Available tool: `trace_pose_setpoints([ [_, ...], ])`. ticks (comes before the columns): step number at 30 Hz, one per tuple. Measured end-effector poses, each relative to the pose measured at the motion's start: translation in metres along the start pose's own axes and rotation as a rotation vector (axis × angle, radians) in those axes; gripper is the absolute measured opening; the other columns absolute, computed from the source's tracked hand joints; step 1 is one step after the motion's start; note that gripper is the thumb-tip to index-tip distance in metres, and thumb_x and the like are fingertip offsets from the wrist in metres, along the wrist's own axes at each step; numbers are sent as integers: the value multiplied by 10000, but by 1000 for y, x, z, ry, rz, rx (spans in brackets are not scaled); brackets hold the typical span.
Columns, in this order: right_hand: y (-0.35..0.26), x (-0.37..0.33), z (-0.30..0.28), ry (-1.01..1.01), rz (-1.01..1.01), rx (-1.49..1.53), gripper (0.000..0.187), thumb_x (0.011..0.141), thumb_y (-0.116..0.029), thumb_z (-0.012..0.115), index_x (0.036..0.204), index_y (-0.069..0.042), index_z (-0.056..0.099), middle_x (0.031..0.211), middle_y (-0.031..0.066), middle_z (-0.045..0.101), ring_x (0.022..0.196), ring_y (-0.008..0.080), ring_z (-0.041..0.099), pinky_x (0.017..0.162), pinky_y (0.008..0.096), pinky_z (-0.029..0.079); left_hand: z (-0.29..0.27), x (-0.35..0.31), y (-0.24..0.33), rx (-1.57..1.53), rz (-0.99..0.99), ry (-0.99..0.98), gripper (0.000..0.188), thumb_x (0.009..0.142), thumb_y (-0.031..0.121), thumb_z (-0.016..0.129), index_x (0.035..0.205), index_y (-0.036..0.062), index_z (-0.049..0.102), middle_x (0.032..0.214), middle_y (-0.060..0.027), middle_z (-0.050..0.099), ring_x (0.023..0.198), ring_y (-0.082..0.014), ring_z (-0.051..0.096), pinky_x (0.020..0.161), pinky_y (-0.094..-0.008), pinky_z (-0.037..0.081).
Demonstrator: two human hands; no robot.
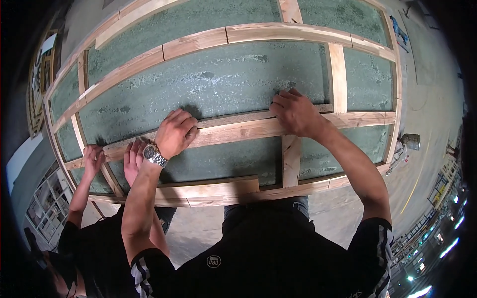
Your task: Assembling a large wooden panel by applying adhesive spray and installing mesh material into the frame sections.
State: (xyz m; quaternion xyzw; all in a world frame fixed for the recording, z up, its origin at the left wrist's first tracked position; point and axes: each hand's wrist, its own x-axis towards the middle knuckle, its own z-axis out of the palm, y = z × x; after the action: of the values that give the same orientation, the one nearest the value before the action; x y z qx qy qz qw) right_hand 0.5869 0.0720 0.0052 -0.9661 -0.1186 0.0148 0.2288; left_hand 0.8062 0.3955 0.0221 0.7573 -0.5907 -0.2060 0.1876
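Observation:
A long wooden strip (233, 118) with a rough, greyish face lies along the far side of a lighter wooden rail (238, 131) of a large timber frame. My left hand (176, 133), above a wrist with a metal watch, curls its fingers over the strip left of the middle. Farther right, my right hand (298, 113) grips the strip with bent fingers near its right end. Parts of the strip under both hands are hidden. Beside me on the left, a co-worker's two hands (93, 158) (133, 160) rest at the strip's left stretch.
Greenish-grey panels (203, 82) fill the bays between rails and short cross pieces (338, 74). A loose-looking board (208, 187) lies along the near edge. A blue tool (399, 35) is beyond the right edge, and a small container (411, 141) stands on the floor.

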Motion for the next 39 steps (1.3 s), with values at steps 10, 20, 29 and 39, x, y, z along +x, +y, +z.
trace_pose_setpoints([
  [10, -1, -3, 1, 3, 17, 13, 171, 765, -102, 611, 928, -57, 584, 906, 95, 552, 894, 310, 592, 794, 426, 487, -2, 0, -3, -53, -10, -40, 165, 834, 60, 692, 995, 24, 697, 976, -109, 655, 959, -320, 619, 899, -435, 509],
  [20, -16, -21, 18, 154, 141, 17, 226, 731, -77, 623, 953, -42, 643, 1005, 136, 592, 984, 353, 605, 876, 463, 512, -1, 6, 11, -67, -117, 55, 120, 790, 39, 732, 908, 50, 722, 969, -88, 619, 963, -306, 613, 789, -433, 533],
  [29, -56, -74, 14, 414, 537, -120, 446, 897, -86, 622, 1337, -20, 584, 1395, 223, 561, 1318, 410, 520, 1151, 562, 357, 28, 46, 103, -15, -95, 255, 349, 869, 116, 712, 1209, 40, 689, 1228, -155, 647, 1082, -362, 615, 921, -471, 526],
  [39, 7, -114, -19, 323, 432, -186, 338, 790, -35, 652, 1126, 1, 663, 1132, 149, 645, 1044, 346, 595, 991, 494, 438, 125, 179, 166, -233, 112, 232, 294, 833, 111, 721, 1107, 6, 698, 1045, -112, 618, 1041, -329, 575, 935, -434, 489],
])
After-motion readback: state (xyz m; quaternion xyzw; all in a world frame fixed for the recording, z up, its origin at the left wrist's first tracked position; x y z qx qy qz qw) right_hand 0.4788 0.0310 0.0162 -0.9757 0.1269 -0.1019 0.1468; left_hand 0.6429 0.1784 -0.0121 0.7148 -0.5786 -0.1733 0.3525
